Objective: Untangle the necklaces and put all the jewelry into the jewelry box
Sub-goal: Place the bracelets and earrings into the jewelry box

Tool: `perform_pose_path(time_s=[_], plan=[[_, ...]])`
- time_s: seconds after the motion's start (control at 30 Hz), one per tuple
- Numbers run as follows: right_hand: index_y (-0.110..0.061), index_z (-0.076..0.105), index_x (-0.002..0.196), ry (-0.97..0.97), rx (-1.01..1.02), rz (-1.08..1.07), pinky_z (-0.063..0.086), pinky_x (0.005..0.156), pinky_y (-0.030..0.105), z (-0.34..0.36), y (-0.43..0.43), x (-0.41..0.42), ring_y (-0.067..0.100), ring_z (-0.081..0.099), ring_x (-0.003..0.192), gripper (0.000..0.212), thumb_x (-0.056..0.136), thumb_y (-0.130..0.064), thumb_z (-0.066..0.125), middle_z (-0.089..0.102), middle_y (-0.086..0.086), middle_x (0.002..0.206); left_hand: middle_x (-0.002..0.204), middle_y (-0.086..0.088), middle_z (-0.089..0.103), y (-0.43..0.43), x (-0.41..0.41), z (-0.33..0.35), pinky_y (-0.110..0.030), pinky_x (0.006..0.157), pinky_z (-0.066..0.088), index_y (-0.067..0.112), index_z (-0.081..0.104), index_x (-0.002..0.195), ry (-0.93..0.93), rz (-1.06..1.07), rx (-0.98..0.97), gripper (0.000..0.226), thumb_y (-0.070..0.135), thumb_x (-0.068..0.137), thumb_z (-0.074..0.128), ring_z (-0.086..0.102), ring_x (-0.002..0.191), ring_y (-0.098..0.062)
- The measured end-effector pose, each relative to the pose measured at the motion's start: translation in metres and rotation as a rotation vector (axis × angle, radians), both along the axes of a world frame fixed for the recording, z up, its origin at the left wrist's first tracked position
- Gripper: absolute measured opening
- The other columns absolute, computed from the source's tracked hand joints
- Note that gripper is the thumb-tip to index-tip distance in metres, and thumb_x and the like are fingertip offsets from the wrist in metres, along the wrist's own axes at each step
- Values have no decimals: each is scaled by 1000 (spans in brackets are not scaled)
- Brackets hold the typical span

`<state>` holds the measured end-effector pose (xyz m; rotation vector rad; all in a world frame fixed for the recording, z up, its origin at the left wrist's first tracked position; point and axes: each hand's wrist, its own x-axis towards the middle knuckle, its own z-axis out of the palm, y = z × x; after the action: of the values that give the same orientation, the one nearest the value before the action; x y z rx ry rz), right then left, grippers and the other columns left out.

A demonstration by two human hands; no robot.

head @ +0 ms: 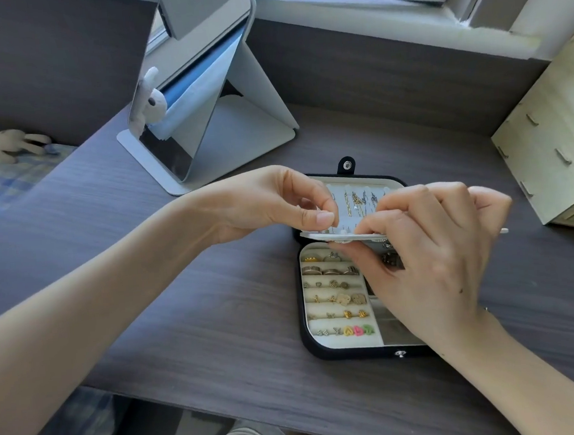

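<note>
A black jewelry box point(305, 339) lies open on the grey desk. Its bottom tray holds rows of rings and stud earrings point(336, 299). A white middle flap point(318, 236) is lifted, and gold and silver chains point(356, 201) hang in the lid behind it. My left hand point(270, 201) pinches something small at the flap's upper left; what it is I cannot make out. My right hand point(429, 250) curls over the flap's right part, fingertips pinching at its edge, and hides the right compartments.
A folding mirror point(197, 97) stands at the back left, reflecting a plush toy. A light wooden box point(554, 134) sits at the right edge. A thin white stick point(503, 231) pokes out behind my right hand. The desk's front edge runs near my knees.
</note>
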<state>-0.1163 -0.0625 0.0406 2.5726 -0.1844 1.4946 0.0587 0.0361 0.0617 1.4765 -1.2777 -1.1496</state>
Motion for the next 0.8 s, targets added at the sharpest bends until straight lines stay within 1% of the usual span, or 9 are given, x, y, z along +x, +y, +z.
perform_pose_path(time_s=[0.1,0.23,0.33,0.37,0.4,0.5,0.57,0.7,0.8], plan=[[-16,67,65,-1,9,5,24,73,38,0,0,0,19,49,81,31,80,-42,73,66,-1,78,82,4,61,0,-1,7,-30,79,40,24,73,72,-78,-8,-15,6,30,71,75,48,82,-21],[-16,67,64,-10,6,0,23,74,36,0,1,-1,18,48,81,30,81,-40,73,66,-2,76,81,2,61,-1,-4,12,-30,74,40,29,72,71,-176,-45,-29,3,27,74,72,48,78,-20],[-16,67,65,-12,9,4,23,73,36,0,1,-1,18,48,81,29,81,-40,73,66,-1,76,86,-14,61,-2,-3,12,-43,77,43,28,72,73,-199,-43,-26,2,29,74,72,50,81,-31],[-16,67,65,-12,13,2,23,73,36,0,2,-1,18,48,81,29,81,-40,73,66,-1,77,88,-17,61,-1,-3,12,-45,79,44,27,73,74,-191,-38,-19,2,29,75,72,51,82,-31],[-16,67,66,-10,17,0,23,73,37,0,1,0,18,48,81,30,80,-41,74,66,-1,77,86,-15,62,0,-2,12,-42,80,45,26,73,75,-170,-29,-13,3,29,75,73,53,81,-29],[-15,67,67,-2,23,-4,24,72,37,0,1,-1,19,48,82,31,81,-42,73,66,0,78,75,4,63,2,-1,9,-21,75,46,20,68,72,-82,4,8,8,20,80,71,56,76,-10],[-15,67,67,0,23,-2,24,73,38,0,1,-1,19,49,82,31,81,-42,72,66,0,78,72,9,62,3,-2,9,-15,71,44,17,65,72,-81,-7,22,9,17,80,65,56,74,-5],[-15,67,66,-4,20,4,24,73,37,-1,1,-2,19,49,81,31,81,-41,72,66,0,78,77,8,64,6,-4,10,-16,73,45,20,66,73,-121,-24,45,11,18,83,64,57,78,-5],[-15,67,66,-7,16,-1,24,73,36,0,1,-1,19,48,81,31,81,-41,73,66,0,77,82,4,65,5,-3,13,-23,76,46,25,67,75,-191,-33,58,12,21,86,66,56,80,-11]])
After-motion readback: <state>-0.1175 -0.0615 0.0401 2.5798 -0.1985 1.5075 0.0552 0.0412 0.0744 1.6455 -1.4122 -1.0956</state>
